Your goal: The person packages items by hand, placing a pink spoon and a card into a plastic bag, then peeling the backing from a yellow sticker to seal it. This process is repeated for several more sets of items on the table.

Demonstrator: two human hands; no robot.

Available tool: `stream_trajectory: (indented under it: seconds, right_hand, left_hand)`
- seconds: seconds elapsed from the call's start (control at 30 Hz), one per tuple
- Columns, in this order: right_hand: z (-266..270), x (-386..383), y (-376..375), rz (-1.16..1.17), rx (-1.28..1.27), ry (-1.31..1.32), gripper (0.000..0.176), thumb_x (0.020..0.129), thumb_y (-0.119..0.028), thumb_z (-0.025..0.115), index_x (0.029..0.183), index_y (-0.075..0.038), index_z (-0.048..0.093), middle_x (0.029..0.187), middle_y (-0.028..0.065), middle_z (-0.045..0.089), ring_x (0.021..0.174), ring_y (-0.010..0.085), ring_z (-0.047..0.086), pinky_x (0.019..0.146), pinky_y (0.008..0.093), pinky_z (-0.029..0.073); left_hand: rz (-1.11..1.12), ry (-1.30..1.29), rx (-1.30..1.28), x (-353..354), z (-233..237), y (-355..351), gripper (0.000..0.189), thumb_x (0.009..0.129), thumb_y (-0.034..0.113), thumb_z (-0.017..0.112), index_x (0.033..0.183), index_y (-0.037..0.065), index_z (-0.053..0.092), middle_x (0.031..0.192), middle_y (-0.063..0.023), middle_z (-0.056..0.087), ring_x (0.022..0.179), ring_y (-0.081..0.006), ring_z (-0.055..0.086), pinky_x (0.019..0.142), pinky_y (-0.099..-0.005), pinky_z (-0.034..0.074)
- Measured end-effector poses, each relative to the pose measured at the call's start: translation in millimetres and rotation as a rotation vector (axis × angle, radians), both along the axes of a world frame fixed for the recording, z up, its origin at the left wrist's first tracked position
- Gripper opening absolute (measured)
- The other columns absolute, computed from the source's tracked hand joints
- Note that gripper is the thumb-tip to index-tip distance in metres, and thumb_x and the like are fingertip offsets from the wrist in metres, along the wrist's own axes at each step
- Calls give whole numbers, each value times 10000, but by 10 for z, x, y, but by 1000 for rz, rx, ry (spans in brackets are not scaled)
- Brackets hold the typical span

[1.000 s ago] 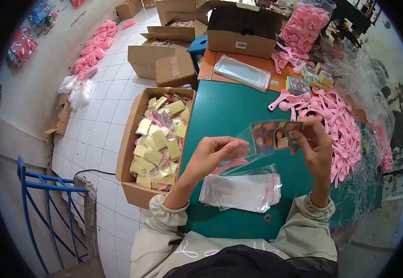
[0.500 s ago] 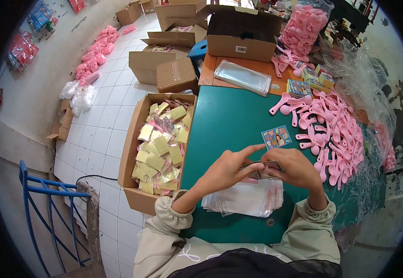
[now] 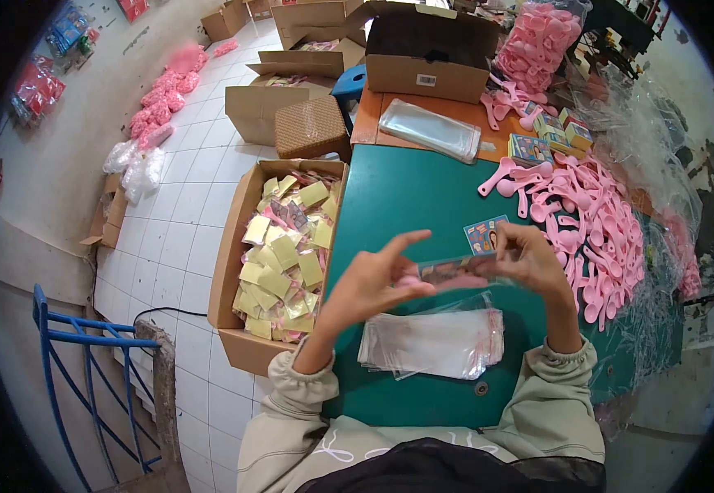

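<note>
Both hands hold a clear plastic bag (image 3: 459, 274) stretched between them above the green table. It has dark printed content and something pink at its left end, likely a spoon. My left hand (image 3: 367, 283) grips that pink end, its index finger stretched out. At the other end my right hand (image 3: 531, 259) pinches the bag between thumb and fingers. Below lies a stack of clear bags (image 3: 422, 345), the top one askew. A blue printed card (image 3: 482, 237) lies behind the right hand, partly covered by it. Pink spoons (image 3: 591, 214) are heaped to the right.
On the left, a cardboard box (image 3: 229, 279) holds filled packets with yellowish cards. At the back are more clear bags (image 3: 431, 130), card stacks (image 3: 529, 149), an open carton (image 3: 429, 70) and a bag of spoons (image 3: 537, 41). Crumpled plastic (image 3: 648, 156) lines the right edge.
My hands have moved apart and slightly up, drawing the bag out lengthwise between them. My right hand now covers part of the blue card. The top bag on the stack has shifted.
</note>
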State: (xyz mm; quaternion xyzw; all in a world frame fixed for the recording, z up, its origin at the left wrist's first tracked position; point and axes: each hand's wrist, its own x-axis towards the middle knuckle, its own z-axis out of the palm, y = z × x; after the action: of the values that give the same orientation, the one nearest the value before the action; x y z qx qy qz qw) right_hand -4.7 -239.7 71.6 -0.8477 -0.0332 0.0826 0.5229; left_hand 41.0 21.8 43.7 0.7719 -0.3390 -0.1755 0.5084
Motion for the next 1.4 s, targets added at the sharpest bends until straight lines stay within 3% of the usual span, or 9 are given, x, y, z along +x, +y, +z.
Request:
stream_trajectory:
  seconds: [0.03,0.17,0.37,0.57,0.67,0.77,0.87,1.07,1.4]
  right_hand:
    - [-50,31,-3,-10,209,19,152,720,-46,727,785,13,604,697,-31,550,657,65,519,574,218,414]
    - [-38,36,24,36,289,118,246,743,-113,729,938,24,670,711,-15,561,712,61,523,617,210,422]
    - [-183,69,17,-67,115,-30,179,731,-134,738,735,2,622,684,-12,535,664,69,475,586,241,377]
    - [29,49,78,91,83,141,153,737,-91,724,741,13,613,681,9,556,579,79,477,531,224,367]
    - [-86,2,227,-204,-81,-218,142,752,-97,710,790,24,647,703,63,616,604,98,550,572,225,427]
    - [-106,-10,491,-27,-275,-352,298,754,-126,699,1012,1,620,948,154,630,824,250,616,748,325,480]
    - [-234,-84,555,190,-296,-298,399,756,-126,685,1119,-28,552,1115,171,549,1027,344,537,862,393,446]
    - [-518,-71,699,159,-411,-328,224,762,-93,678,957,-34,584,938,132,520,907,295,529,748,367,456]
    - [-720,32,759,170,-290,-312,183,769,-82,662,914,-22,568,898,122,492,827,268,533,702,361,456]
  left_hand:
    - [4,62,-105,42,-63,49,631,795,200,712,1320,65,388,813,-120,676,717,-154,650,658,-280,515]
    - [104,316,-276,53,-174,74,588,820,93,676,1329,74,381,856,-90,682,769,-91,614,693,-247,524]
    - [-56,524,-411,45,-244,80,641,839,79,653,1377,79,305,944,-90,653,817,-76,580,689,-211,482]
    - [116,313,-275,84,-386,85,609,852,88,632,1373,95,318,942,-128,660,825,-135,639,673,-248,529]
    - [284,108,-66,2,-388,17,626,908,147,567,1417,113,203,997,-140,643,925,-186,628,712,-249,509]
    - [129,681,-325,-55,-468,-16,605,957,157,458,1427,101,81,1012,-169,635,889,-215,653,684,-300,551]
    - [95,887,-334,-117,-394,12,586,981,174,391,1424,101,14,1008,-182,632,887,-217,652,684,-308,556]
    - [89,644,-156,-114,-538,53,497,973,125,393,1391,56,133,853,-153,654,782,-191,668,631,-292,560]
    - [172,451,-100,-100,-523,9,506,927,59,485,1367,68,237,817,-126,655,789,-172,668,621,-273,551]
